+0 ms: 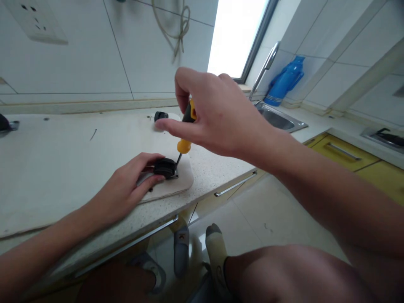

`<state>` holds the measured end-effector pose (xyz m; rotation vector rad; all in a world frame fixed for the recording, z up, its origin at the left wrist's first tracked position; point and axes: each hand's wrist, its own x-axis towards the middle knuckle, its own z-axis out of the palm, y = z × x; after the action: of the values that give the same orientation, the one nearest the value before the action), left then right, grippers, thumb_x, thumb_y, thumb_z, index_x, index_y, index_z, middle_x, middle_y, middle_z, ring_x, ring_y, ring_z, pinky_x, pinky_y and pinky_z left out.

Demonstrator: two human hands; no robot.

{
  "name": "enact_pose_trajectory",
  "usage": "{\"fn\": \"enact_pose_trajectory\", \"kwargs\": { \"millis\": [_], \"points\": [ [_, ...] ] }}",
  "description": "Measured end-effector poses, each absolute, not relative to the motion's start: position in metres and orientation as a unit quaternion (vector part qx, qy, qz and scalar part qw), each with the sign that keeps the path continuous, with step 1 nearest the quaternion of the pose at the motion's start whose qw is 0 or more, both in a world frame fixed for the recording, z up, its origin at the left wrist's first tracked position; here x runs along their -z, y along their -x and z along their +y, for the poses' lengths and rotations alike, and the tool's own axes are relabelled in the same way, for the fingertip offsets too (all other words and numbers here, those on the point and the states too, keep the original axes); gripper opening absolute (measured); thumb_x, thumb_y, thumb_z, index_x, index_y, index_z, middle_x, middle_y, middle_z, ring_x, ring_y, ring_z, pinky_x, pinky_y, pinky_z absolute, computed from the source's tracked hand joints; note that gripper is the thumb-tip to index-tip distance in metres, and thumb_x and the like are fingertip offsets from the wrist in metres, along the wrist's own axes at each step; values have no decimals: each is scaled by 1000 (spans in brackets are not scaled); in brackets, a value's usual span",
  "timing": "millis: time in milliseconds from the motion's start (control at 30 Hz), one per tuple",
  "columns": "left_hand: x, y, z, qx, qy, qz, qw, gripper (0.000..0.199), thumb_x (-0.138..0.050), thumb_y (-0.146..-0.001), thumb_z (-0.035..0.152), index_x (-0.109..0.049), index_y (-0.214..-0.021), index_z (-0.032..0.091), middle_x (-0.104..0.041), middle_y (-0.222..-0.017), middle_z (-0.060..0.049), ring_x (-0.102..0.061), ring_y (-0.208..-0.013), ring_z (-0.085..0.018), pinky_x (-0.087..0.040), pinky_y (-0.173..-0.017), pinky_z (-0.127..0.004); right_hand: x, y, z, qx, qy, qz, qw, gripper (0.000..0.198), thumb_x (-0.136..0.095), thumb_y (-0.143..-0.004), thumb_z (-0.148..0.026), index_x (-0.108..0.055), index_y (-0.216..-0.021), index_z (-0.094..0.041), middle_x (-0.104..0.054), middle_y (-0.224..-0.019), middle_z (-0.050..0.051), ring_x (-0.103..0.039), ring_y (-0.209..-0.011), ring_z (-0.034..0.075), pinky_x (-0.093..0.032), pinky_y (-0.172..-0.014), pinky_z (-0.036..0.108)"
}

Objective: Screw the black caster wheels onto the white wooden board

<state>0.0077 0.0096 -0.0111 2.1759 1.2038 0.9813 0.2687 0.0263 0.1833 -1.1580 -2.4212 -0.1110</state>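
Observation:
My left hand (135, 174) pinches a black caster wheel (164, 167) between thumb and fingers. The caster's metal plate lies against a pale board (72, 168) near its right corner. Above it, my right hand (214, 109) is wrapped round a yellow and black screwdriver (184, 146). Its shaft slants down to the plate beside the wheel; the tip's exact seat on a screw is too small to make out. A second black caster (160, 115) stands at the board's far right corner, partly behind my right thumb. Another caster (5, 124) shows at the left edge.
The board lies on a speckled white countertop (217, 162). Beyond my right arm are a sink (279, 118), a tap (267, 65) and a blue thermos flask (285, 82). Drawer handles (235, 184) run along the counter front. A looped cord (183, 27) hangs on the tiled wall.

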Motion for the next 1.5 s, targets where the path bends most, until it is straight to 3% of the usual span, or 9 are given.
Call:
{"fn": "enact_pose_trajectory", "kwargs": {
  "millis": [100,233,367,533,667,800,933,1133,1500],
  "points": [
    [11,-7,10,-358,-795,436,223,41,-68,-112,54,-67,-146,32,-83,-132,-8,-82,-118,-35,-68,-110,-59,-176,-264,24,9,339,-926,165,50,-90,-94,-53,-59,-122,-25,-77,-116,2,-69,-97,17,-38,-75,32],
    [11,-8,9,-359,-793,432,237,40,-67,-112,51,-65,-147,32,-82,-136,-8,-82,-121,-34,-67,-112,-59,-170,-264,25,89,333,-899,272,32,-58,-116,-56,-58,-110,-24,-73,-100,1,-61,-86,15,-38,-79,33],
    [10,-10,8,-361,-791,438,230,41,-68,-111,55,-66,-144,32,-82,-134,-10,-82,-121,-37,-67,-112,-62,-178,-267,24,-9,311,-942,128,40,-75,-105,-53,-57,-130,-28,-77,-124,1,-68,-104,17,-41,-80,29],
    [9,-11,7,-365,-788,436,238,42,-69,-110,56,-66,-143,31,-83,-134,-11,-83,-120,-38,-68,-112,-64,-181,-269,19,52,377,-900,213,30,-57,-115,-54,-61,-121,-26,-77,-106,3,-59,-85,17,-35,-79,33],
    [8,-11,7,-369,-788,436,231,41,-69,-109,54,-66,-143,31,-83,-134,-11,-83,-120,-38,-68,-110,-63,-182,-268,13,6,334,-938,95,34,-71,-108,-53,-64,-130,-29,-80,-118,2,-62,-90,17,-36,-81,33],
    [8,-11,6,-366,-789,432,239,42,-68,-111,55,-64,-144,29,-82,-134,-11,-81,-122,-37,-67,-112,-62,-181,-264,11,84,408,-889,193,39,-47,-118,-58,-65,-124,-24,-77,-113,6,-59,-86,19,-28,-78,36],
    [9,-11,6,-363,-791,432,236,41,-68,-111,55,-63,-142,27,-80,-134,-12,-81,-121,-36,-66,-112,-62,-182,-265,14,-4,353,-931,95,34,-79,-101,-44,-64,-130,-32,-77,-104,0,-61,-83,17,-32,-74,32],
    [5,-12,6,-363,-798,421,232,40,-67,-111,55,-65,-140,26,-79,-135,-12,-79,-123,-36,-66,-113,-62,-179,-278,24,63,452,-874,170,47,-74,-101,-67,-66,-127,-29,-75,-96,4,-54,-76,19,-30,-68,33],
    [3,-12,5,-371,-801,413,226,34,-65,-111,49,-66,-138,27,-80,-131,-11,-80,-116,-34,-67,-108,-59,-172,-273,2,26,344,-926,152,28,-72,-108,-50,-67,-122,-27,-77,-114,2,-59,-87,16,-38,-80,33]
  ]
}}
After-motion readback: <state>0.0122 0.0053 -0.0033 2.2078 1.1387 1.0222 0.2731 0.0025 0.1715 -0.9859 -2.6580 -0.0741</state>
